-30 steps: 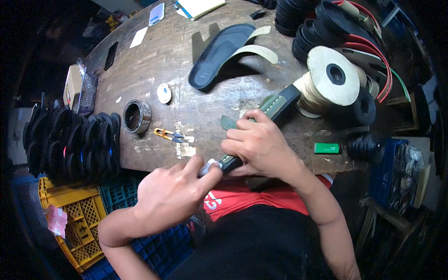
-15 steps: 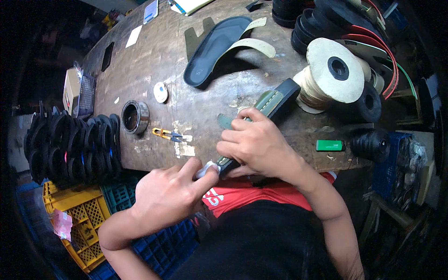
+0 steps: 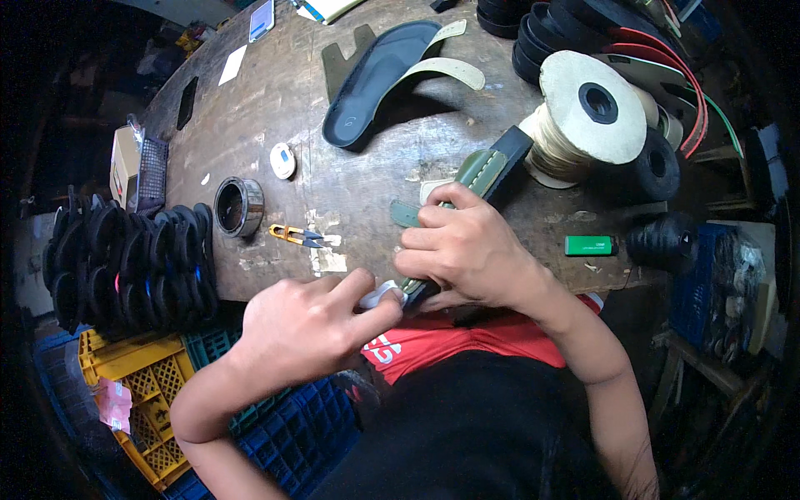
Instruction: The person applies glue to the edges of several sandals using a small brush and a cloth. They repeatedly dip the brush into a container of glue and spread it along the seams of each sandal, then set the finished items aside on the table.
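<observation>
A dark-soled sandal (image 3: 515, 148) with a green strap and pale stitching along its edge lies slantwise over the near edge of the table. My right hand (image 3: 467, 250) is closed around its middle, knuckles up, covering much of it. At the sandal's near end, my left hand (image 3: 317, 321) pinches a small white piece, perhaps cloth (image 3: 383, 294), against the stitched edge. A second sandal (image 3: 379, 83), with a dark footbed and pale loose straps, rests farther back. Left of my hands lie yellow-handled thread snips (image 3: 293, 235).
Behind the held sandal stands a large thread spool (image 3: 596, 108), with black rolls nearby. A green box (image 3: 590, 245) and a black thread cone (image 3: 660, 243) sit at right. Left are a tape roll (image 3: 238, 207), a white disc (image 3: 282, 161), stacked black soles (image 3: 133, 262) and a yellow crate (image 3: 142, 400).
My left hand has shifted slightly right with the white piece, along the sandal's near end. My right hand keeps its hold. The whole view has moved a little.
</observation>
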Motion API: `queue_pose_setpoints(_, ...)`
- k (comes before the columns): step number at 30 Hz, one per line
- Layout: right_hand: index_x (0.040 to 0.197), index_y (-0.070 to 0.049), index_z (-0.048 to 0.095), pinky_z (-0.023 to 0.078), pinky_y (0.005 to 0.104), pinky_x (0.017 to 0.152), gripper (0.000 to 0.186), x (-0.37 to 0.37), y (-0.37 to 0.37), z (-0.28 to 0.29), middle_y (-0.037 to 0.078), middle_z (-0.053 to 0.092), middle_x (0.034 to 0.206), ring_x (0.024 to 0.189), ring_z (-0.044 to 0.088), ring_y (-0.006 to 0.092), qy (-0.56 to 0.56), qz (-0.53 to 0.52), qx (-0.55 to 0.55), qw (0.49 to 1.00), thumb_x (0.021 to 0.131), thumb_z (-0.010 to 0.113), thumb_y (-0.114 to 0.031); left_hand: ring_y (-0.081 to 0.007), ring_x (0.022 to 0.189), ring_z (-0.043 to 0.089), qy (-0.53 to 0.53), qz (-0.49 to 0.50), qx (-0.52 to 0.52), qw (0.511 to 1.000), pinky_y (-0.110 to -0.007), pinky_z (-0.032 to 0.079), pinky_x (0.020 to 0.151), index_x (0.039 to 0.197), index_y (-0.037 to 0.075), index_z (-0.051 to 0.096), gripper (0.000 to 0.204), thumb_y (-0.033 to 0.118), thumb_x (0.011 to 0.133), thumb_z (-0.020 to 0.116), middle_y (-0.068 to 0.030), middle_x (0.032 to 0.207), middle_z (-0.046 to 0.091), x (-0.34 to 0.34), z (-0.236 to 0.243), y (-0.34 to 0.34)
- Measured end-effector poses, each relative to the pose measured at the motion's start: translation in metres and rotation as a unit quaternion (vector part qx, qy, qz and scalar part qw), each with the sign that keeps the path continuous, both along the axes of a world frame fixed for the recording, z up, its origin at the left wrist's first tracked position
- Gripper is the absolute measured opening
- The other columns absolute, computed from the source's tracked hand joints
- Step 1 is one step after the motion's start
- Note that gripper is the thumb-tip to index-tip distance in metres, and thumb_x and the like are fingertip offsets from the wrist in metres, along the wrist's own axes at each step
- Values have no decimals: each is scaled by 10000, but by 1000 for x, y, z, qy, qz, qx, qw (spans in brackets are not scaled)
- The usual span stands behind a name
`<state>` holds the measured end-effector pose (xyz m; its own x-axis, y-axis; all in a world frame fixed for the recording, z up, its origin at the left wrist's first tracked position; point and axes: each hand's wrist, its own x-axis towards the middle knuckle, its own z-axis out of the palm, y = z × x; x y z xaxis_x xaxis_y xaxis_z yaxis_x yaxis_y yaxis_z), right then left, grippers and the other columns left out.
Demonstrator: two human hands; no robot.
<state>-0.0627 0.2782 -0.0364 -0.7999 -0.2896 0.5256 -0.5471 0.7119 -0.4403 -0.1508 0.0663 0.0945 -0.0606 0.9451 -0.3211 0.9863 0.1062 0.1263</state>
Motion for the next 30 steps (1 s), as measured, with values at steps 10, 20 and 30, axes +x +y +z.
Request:
queue_pose_setpoints(10, 870, -201, 638, 483, 427, 1035, 286, 4, 4, 3, -18, 612, 853, 942, 663, 198, -13, 14, -1, 1000, 714, 819, -358, -222, 661, 727, 19, -71, 11, 997, -388, 570, 500, 1118, 190, 642, 295, 207, 833, 716, -54, 890, 600, -19, 0, 7)
queue_pose_setpoints(20, 866, -202, 635, 489, 424, 1024, 259, 2, 3, 2, -23, 604, 836, 921, 665, 194, -7, 6, 8, 1000, 731, 803, -345, -250, 654, 727, -26, -56, 20, 998, -418, 577, 503, 1161, 238, 630, 335, 203, 840, 719, -46, 924, 635, -26, -4, 7)
queue_pose_setpoints(30, 908, -193, 635, 468, 448, 1045, 385, 11, 8, 7, -16, 600, 886, 956, 647, 215, -18, 14, 29, 999, 671, 884, -367, -246, 836, 749, -204, 232, 353, 883, -332, 591, 738, 1054, 49, 710, 227, -99, 883, 723, -106, 970, 713, -14, -83, -54)
